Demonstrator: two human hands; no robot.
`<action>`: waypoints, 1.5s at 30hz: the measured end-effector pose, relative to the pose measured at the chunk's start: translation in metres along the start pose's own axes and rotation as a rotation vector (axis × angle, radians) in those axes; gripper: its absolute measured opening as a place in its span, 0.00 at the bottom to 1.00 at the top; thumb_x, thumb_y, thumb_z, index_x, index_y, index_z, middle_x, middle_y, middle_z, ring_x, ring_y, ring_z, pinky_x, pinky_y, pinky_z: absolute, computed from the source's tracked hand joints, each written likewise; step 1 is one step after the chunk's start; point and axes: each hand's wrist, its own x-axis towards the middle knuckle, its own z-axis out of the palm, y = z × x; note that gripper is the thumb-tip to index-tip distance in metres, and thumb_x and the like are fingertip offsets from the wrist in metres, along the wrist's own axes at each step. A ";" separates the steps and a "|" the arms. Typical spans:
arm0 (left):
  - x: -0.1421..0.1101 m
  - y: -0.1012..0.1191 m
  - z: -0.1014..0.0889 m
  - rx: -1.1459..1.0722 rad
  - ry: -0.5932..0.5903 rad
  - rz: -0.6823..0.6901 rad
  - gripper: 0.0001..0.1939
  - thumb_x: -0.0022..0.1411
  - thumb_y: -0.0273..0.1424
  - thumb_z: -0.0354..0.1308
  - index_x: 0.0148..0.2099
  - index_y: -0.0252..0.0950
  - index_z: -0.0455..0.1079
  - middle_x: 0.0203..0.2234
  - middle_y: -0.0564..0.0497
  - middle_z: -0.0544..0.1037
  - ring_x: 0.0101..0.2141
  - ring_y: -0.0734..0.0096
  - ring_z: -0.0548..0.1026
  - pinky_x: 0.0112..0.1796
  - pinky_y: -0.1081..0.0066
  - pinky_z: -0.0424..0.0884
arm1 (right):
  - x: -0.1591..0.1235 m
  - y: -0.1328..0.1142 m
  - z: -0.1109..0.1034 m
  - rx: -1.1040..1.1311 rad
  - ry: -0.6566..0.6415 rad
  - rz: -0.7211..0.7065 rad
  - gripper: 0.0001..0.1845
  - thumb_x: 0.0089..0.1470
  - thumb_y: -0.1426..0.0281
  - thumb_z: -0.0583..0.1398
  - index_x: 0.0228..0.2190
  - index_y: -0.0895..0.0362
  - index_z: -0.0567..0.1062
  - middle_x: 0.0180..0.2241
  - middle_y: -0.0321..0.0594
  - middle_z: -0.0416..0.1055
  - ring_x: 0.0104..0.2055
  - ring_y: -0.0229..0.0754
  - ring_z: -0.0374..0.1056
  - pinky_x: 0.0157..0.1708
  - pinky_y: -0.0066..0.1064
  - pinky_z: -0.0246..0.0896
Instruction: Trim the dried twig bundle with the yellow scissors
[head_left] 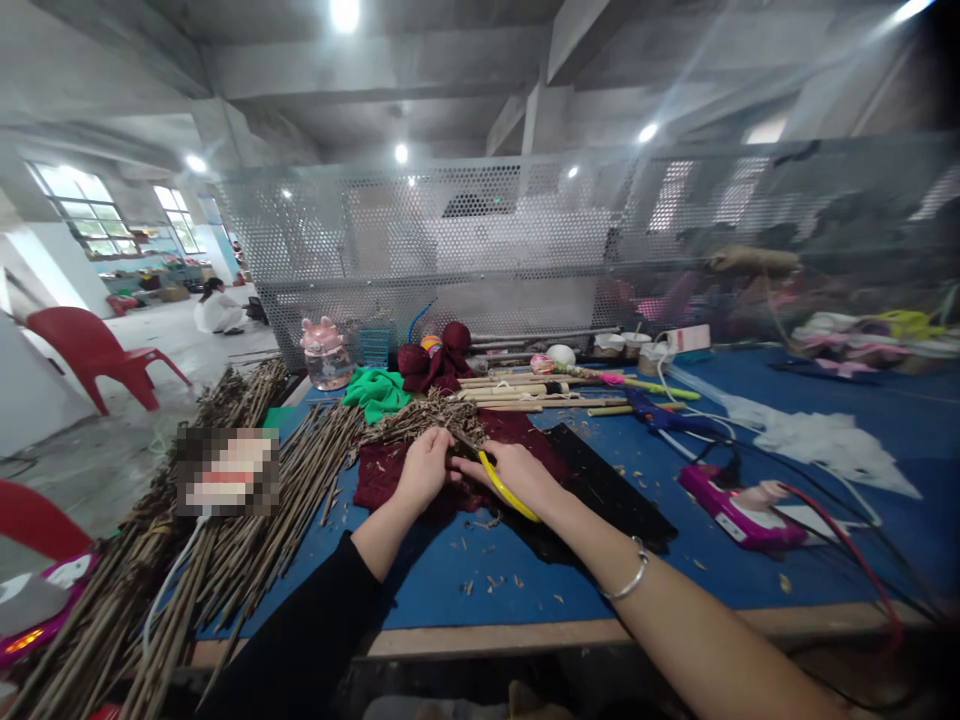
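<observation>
My left hand (424,466) is closed on a bundle of dry brown twigs (420,418) lying over a dark red cloth (525,432) on the blue table (675,560). My right hand (517,470) is closed on yellow-handled scissors (504,487), whose blades point at the twigs between the two hands. A black sleeve covers my left arm. A silver bangle (632,575) sits on my right wrist. Small twig scraps lie scattered on the table in front of the hands.
A large heap of long brown sticks (225,540) fills the left side. A black sheet (600,490), a pink glue gun (731,512) with cables, bamboo rods (540,392), green cloth (377,392) and a perforated metal screen (487,240) lie beyond. A person crouches far left near red chairs (97,355).
</observation>
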 end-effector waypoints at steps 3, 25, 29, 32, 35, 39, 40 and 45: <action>0.000 -0.003 0.004 -0.074 -0.070 0.005 0.12 0.56 0.37 0.49 0.25 0.37 0.57 0.19 0.55 0.66 0.22 0.75 0.68 0.26 0.75 0.65 | -0.003 -0.004 -0.002 -0.028 0.000 -0.004 0.31 0.44 0.42 0.51 0.40 0.51 0.71 0.32 0.42 0.74 0.36 0.47 0.70 0.29 0.29 0.55; -0.001 0.001 -0.014 0.477 -0.118 0.150 0.16 0.59 0.38 0.43 0.23 0.37 0.59 0.12 0.56 0.65 0.16 0.75 0.63 0.22 0.74 0.55 | -0.002 0.002 -0.004 -0.117 -0.061 -0.007 0.30 0.48 0.42 0.47 0.31 0.53 0.73 0.32 0.46 0.74 0.36 0.50 0.71 0.30 0.31 0.58; -0.004 0.006 -0.013 0.556 -0.107 0.211 0.17 0.60 0.37 0.42 0.21 0.37 0.58 0.13 0.55 0.64 0.18 0.75 0.63 0.23 0.74 0.55 | -0.001 0.000 -0.003 -0.103 -0.056 0.030 0.32 0.46 0.41 0.48 0.33 0.53 0.72 0.33 0.46 0.74 0.37 0.51 0.71 0.29 0.31 0.58; -0.007 0.008 -0.011 0.600 -0.158 0.286 0.17 0.59 0.35 0.42 0.20 0.36 0.56 0.15 0.56 0.63 0.20 0.75 0.62 0.24 0.74 0.53 | 0.000 -0.002 -0.003 -0.124 -0.023 0.026 0.35 0.42 0.39 0.50 0.38 0.54 0.69 0.34 0.47 0.74 0.38 0.52 0.70 0.31 0.33 0.58; -0.007 0.008 -0.009 0.636 -0.209 0.334 0.16 0.59 0.34 0.42 0.20 0.36 0.54 0.16 0.56 0.62 0.21 0.76 0.60 0.25 0.75 0.52 | 0.000 -0.005 -0.003 -0.121 -0.008 0.011 0.36 0.42 0.40 0.51 0.41 0.54 0.68 0.35 0.46 0.73 0.39 0.51 0.69 0.34 0.34 0.58; -0.008 0.008 -0.010 0.646 -0.184 0.330 0.17 0.60 0.34 0.41 0.20 0.36 0.55 0.15 0.56 0.62 0.21 0.76 0.60 0.24 0.75 0.52 | 0.000 -0.005 -0.003 -0.118 -0.015 0.030 0.33 0.44 0.40 0.49 0.38 0.54 0.70 0.34 0.46 0.74 0.38 0.51 0.70 0.33 0.34 0.58; -0.008 0.008 -0.011 0.650 -0.169 0.330 0.17 0.60 0.34 0.41 0.20 0.36 0.55 0.15 0.56 0.62 0.21 0.76 0.60 0.24 0.75 0.52 | 0.001 -0.004 -0.003 -0.114 -0.019 0.035 0.33 0.45 0.40 0.48 0.37 0.53 0.70 0.34 0.46 0.74 0.38 0.51 0.70 0.33 0.33 0.58; -0.007 0.011 -0.015 0.692 -0.023 0.340 0.17 0.59 0.35 0.42 0.20 0.36 0.57 0.14 0.56 0.62 0.20 0.76 0.60 0.24 0.74 0.51 | 0.000 -0.002 -0.004 -0.117 -0.057 0.040 0.32 0.47 0.42 0.47 0.34 0.54 0.73 0.33 0.48 0.74 0.38 0.50 0.70 0.33 0.32 0.58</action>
